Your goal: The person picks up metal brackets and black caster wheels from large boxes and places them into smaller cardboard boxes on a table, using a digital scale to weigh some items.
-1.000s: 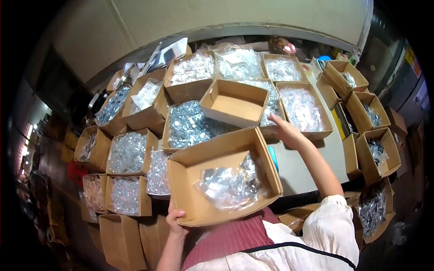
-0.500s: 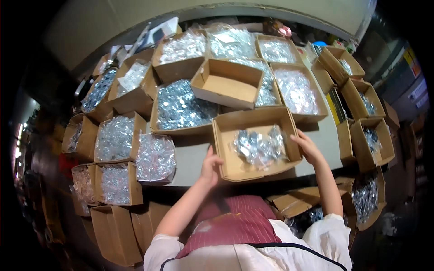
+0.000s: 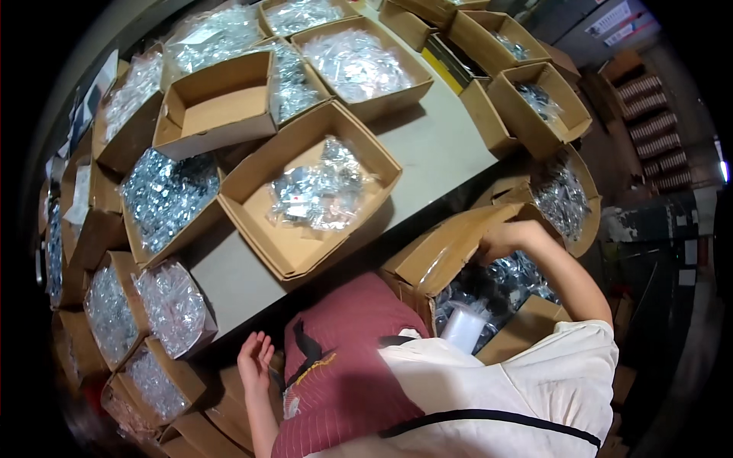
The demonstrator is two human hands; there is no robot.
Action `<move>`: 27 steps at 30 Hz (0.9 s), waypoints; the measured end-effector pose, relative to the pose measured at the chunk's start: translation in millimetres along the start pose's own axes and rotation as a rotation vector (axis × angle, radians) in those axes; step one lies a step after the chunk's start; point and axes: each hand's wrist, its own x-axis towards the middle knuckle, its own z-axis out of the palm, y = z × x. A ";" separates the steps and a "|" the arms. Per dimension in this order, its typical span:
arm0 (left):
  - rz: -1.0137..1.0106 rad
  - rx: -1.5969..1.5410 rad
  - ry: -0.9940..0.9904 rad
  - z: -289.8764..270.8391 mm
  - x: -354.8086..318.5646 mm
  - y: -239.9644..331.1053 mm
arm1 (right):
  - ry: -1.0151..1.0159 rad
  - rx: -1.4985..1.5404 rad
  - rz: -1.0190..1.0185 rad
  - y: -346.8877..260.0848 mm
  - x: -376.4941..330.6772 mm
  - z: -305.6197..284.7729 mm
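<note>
My right hand (image 3: 504, 240) reaches over the edge of a big cardboard carton (image 3: 439, 256) at the right, its fingers hidden among dark and silvery bagged pieces (image 3: 500, 286). A white translucent roll or cup-like thing (image 3: 463, 328) lies in the same carton. By the table's front edge my left hand (image 3: 256, 359) hangs in the air, fingers loosely apart, holding nothing. On the table, ahead of both hands, stands an open cardboard box (image 3: 252, 221) with several clear bags of shiny metal parts (image 3: 321, 187) inside; neither hand touches it.
An empty cardboard box (image 3: 217, 99) rests tilted on boxes of small clear packets (image 3: 355, 65) and blue-grey metal pieces (image 3: 168, 198). More packet boxes (image 3: 172, 305) stand at the left. Small part boxes (image 3: 538, 107) line the far right of the grey table (image 3: 447, 149).
Both hands have let go of the box of bagged parts. My right hand has moved down right into the carton, my left drawn back. The whole view has turned to the right.
</note>
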 end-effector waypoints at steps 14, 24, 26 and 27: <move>0.260 0.721 -0.599 162.3 -43.5 21.3 | 0.698 0.097 -0.040 47.1 20.1 84.2; 0.024 0.616 -1.212 321.6 -135.4 39.2 | 0.318 1.211 -0.843 -52.4 -110.4 3.4; -0.132 0.565 -1.132 331.6 -125.6 36.4 | 0.475 1.279 -0.823 -6.3 -95.2 -3.8; -0.140 0.595 -1.048 335.4 -129.8 45.9 | 0.708 1.293 -0.611 34.3 -84.0 -0.3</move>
